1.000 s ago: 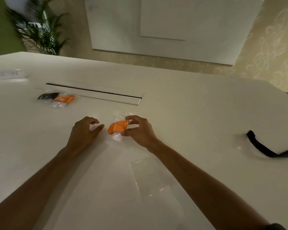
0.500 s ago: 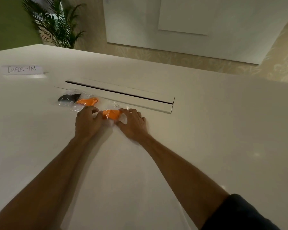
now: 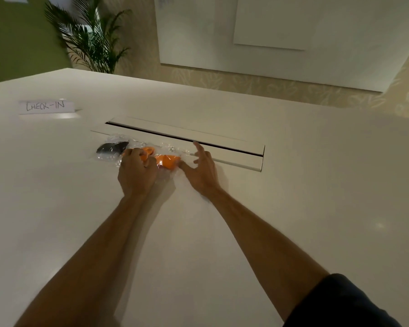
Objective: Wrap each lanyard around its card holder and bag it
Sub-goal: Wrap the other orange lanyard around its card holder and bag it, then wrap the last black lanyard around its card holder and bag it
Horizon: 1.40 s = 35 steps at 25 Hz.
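Three bagged lanyards [image 3: 137, 152] on counter [image 3: 293, 208], far left | left hand [image 3: 137, 174] curled, pinching orange bag [image 3: 167, 161] | right hand [image 3: 202, 172] spread, thumb touching bag

Middle orange bundle [image 3: 149, 152]: mostly hidden under the left hand [image 3: 137, 172].
Card holders: lost inside crinkled bags.
Palm plant [image 3: 90, 36]: top cropped.
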Motion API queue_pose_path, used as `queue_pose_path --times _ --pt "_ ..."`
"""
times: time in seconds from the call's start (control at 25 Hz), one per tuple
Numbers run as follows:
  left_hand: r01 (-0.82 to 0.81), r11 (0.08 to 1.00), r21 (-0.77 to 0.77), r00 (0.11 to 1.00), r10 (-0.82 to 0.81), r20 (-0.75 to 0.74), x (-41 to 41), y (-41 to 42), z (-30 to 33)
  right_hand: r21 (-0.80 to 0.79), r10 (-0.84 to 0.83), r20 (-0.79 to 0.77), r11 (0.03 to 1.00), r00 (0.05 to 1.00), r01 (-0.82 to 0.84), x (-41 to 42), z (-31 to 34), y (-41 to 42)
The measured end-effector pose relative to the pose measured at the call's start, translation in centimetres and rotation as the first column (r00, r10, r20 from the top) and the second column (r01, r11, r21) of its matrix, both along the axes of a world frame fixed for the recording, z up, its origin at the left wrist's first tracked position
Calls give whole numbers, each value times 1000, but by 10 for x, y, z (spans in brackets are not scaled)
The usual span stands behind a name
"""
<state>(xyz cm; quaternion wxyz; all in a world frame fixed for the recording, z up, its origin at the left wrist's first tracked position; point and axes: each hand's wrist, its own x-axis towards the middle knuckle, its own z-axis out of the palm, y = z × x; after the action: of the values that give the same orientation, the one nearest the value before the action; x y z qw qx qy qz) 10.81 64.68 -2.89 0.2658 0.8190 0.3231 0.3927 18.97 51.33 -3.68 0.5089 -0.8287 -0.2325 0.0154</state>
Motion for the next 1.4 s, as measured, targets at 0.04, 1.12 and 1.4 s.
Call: queue_pose_path --times 0.04,1.12,1.4 --pt "-3 1000 31 1000 3 3 -3 -3 2 52 -53 -34 997 998 55 -2 2 -4" --pt "719 636 280 694 -681 -234 -100 -396 9 -322 -148 367 906 918 274 -103 23 -552" --pt "762 578 291 645 -715 -270 -116 -494 4 -499 -164 439 773 883 392 -122 27 -691"
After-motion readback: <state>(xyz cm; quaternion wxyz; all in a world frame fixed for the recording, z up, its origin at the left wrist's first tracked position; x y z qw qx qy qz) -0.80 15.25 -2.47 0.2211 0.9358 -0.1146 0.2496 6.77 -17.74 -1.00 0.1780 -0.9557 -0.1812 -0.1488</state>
